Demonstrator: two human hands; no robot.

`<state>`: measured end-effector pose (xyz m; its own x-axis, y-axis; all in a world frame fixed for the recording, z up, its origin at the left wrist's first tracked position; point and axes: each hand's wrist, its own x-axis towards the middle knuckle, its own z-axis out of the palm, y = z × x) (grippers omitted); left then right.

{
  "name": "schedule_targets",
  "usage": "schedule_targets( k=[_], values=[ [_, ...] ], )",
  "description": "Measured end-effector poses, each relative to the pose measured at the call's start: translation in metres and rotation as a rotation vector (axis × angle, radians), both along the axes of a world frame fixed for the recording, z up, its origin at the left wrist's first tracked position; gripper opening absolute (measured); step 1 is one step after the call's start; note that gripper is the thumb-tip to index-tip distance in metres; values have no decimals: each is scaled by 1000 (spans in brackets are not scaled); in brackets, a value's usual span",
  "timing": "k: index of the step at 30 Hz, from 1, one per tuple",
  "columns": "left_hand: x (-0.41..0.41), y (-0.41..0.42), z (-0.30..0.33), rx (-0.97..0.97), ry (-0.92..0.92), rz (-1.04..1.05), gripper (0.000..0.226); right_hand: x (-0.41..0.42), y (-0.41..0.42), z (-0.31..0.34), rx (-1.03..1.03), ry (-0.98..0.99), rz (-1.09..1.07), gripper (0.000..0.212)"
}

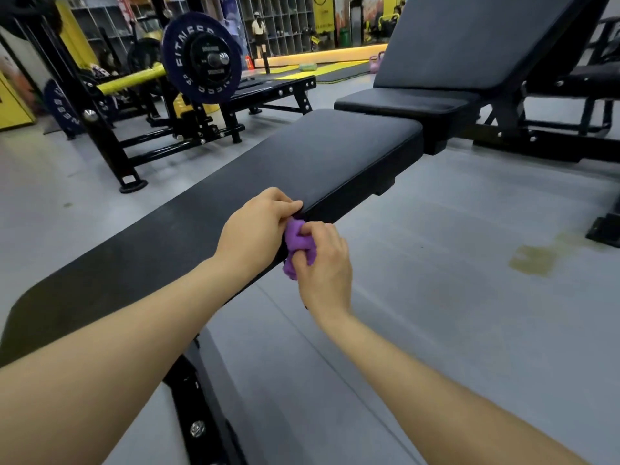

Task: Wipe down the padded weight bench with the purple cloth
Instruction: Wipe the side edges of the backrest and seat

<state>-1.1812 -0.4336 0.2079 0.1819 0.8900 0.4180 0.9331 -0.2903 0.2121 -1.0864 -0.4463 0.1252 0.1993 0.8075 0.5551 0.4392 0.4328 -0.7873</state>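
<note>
Both hands meet at the right edge of the padded weight bench point(235, 182), about midway along the flat black pad. Left hand point(255, 226) rests on top of the pad edge, fingers curled over the rim, thumb tip just above the cloth; it seems to pinch the upper end of the purple cloth point(298, 243), though the exact contact is hidden by the fingers. Right hand point(323, 263) sits just below and to the right of the left one, off the side of the pad, fingers curled round the bunched cloth. Cloth is crumpled into a wad between the two hands, pressed against the side face of the pad, a bit of it hanging under the right palm. Left forearm lies across the pad top; right forearm stays out over the grey floor point(469, 313).

Beyond the hands, the pad's far end; past that, an incline bench point(469, 45) with raised back. Far left of the left hand, a rack with a purple weight plate point(201, 58) and yellow bar pad point(134, 80). Yellowish stain point(536, 260) on the floor well right of the right hand.
</note>
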Motion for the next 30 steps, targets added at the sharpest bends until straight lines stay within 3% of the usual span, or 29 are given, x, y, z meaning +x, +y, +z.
schedule_targets(
  k=[6, 10, 12, 17, 22, 25, 27, 30],
  values=[
    [-18, -38, -19, 105, 37, 70, 37, 44, 40, 19, -46, 168, -130, 14],
    [-43, -64, -26, 136, 70, 157, 37, 20, 33, 19, -97, 315, -249, 18],
    [-52, -74, -29, 141, 65, 198, 36, -6, 14, 16, -103, 274, -258, 23],
    [-50, -82, -37, 177, 47, 284, 36, -21, -18, -2, 58, -96, 48, 26],
    [-41, -83, -40, 216, 76, 329, 35, 27, 21, 23, -74, 107, -64, 14],
    [-39, -82, -41, 226, 109, 341, 38, 13, 16, 22, -117, 229, -166, 16],
    [-40, -82, -42, 232, 124, 355, 40, -10, 0, 17, -96, 210, -152, 24],
    [-39, -82, -44, 249, 125, 380, 42, -24, -18, 4, 27, -1, 22, 29]
  ],
)
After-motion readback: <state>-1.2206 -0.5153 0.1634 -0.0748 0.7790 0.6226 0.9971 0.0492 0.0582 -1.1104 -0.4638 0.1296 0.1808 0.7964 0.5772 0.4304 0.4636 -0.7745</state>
